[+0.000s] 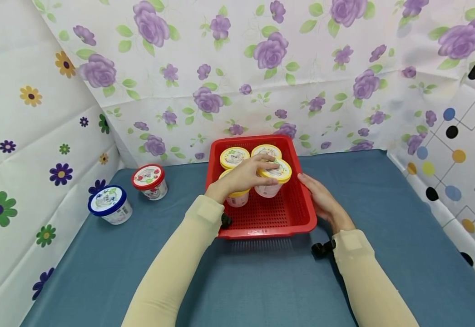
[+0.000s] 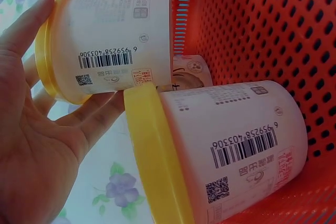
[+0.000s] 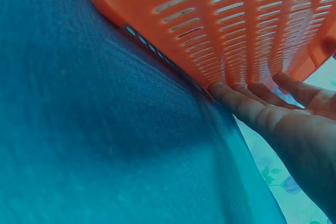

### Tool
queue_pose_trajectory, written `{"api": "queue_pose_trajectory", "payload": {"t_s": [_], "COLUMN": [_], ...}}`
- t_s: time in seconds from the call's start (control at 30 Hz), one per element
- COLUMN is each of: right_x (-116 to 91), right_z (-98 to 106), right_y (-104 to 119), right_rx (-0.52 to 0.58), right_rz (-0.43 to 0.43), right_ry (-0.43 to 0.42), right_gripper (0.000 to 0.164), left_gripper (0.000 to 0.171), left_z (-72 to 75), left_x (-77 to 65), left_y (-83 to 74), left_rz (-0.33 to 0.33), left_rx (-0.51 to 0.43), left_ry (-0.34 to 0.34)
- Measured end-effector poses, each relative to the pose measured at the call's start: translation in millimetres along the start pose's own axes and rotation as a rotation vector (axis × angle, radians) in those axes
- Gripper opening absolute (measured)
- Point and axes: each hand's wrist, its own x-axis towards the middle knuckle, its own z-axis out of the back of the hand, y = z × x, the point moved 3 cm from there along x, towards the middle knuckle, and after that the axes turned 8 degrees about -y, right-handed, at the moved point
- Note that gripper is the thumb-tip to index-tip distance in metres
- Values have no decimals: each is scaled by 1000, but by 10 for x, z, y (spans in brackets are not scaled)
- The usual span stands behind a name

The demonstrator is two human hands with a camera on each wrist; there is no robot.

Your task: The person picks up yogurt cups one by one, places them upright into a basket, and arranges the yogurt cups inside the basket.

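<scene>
My left hand (image 1: 245, 175) grips the yellow lid of a white paper tub (image 1: 268, 190), fingers and thumb around its edge, inside the red plastic basket (image 1: 262, 234). In the left wrist view the held tub (image 2: 118, 40) lies close beside another yellow-lidded tub (image 2: 236, 145), both with barcodes showing. Two more yellow-lidded tubs, one at the back left (image 1: 235, 157) and one at the back right (image 1: 266, 150), stand in the basket. My right hand (image 1: 323, 200) rests against the basket's right wall. Its fingers (image 3: 236, 100) lie nearly straight on the slotted side in the right wrist view.
Left of the basket, a red-lidded tub (image 1: 151, 181) and a blue-lidded tub (image 1: 111, 205) stand on the blue tablecloth (image 1: 254, 281). A flowered sheet (image 1: 237, 68) hangs behind the table, with patterned sheets along both sides.
</scene>
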Motion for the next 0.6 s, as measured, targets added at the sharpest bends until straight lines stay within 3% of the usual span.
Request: {"api": "queue_pose_trajectory", "payload": {"t_s": [0.23, 0.6], "right_x": [5, 8], "right_z": [0, 10], "right_y": [-7, -17], "right_rx": [6, 3], "right_rz": [1, 6], "right_ry": [-4, -3], "right_gripper": [56, 58], "left_gripper": [63, 61], "left_z": [-22, -91], "left_x": [4, 45], "left_y": [9, 38], "left_rz": [-19, -48], "left_rx": [12, 86], "left_ry": [2, 62]}}
